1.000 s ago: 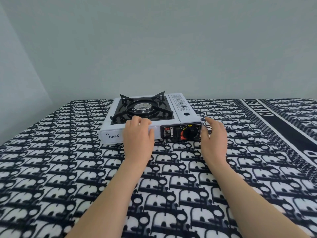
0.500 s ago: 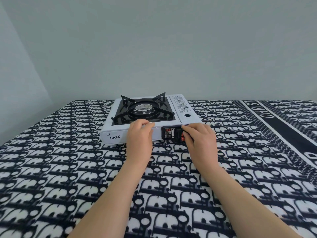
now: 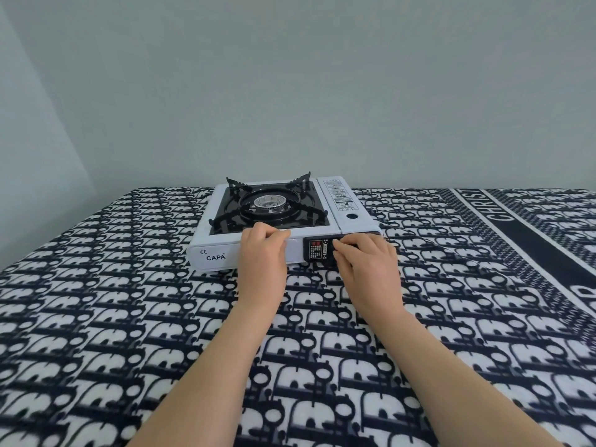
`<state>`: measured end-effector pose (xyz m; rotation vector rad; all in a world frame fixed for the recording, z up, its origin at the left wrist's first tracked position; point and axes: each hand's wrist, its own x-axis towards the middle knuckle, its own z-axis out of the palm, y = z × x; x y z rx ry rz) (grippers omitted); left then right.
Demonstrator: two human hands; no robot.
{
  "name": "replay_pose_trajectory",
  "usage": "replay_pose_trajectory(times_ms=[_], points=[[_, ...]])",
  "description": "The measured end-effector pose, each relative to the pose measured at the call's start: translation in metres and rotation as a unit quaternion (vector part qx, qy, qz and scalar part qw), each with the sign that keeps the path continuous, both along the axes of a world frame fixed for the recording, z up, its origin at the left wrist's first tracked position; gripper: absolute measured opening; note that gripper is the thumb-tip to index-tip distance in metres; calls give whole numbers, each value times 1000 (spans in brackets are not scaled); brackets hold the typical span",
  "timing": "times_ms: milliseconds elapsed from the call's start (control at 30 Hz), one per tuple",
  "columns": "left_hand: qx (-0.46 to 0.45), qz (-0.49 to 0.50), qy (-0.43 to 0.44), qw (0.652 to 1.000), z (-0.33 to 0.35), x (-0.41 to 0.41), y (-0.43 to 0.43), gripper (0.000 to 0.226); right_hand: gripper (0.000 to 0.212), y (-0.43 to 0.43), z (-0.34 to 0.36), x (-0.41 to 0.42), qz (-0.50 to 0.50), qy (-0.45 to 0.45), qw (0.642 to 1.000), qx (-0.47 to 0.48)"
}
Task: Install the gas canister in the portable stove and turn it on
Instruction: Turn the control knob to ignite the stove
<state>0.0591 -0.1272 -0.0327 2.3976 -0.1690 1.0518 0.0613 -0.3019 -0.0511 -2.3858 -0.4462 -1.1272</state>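
The left hand point(image 3: 263, 253) lies over the front edge of the portable stove point(image 3: 225, 235), fingers curled onto its top rim, pressing on the casing rather than gripping anything. The right hand point(image 3: 367, 264) covers the black control panel point(image 3: 317, 250) at the stove's front right, fingers bent inward where the knob would be (the knob itself is hidden, so I cannot tell whether it is pinched). Above the panel sits the closed canister cover point(image 3: 346, 204); the canister cannot be seen. The burner point(image 3: 269, 203) shows no flame. The stove rests on a black-and-white patterned cloth point(image 3: 129, 317)
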Motion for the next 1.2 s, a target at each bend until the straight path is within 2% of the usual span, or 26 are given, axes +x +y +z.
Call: replay_pose_trajectory(times_ms=[400,833,1200], points=[[1,4,-6,1000,0,0,-1,28,13,3,-1,-4,-33,-10,998,-44],[2,9,0,1000,-1,0,0,29,26,7,-3,-6,-42,9,994,-105],[3,10,-9,1000,-2,1,-1,29,29,8,-2,-5,-45,17,990,-130]])
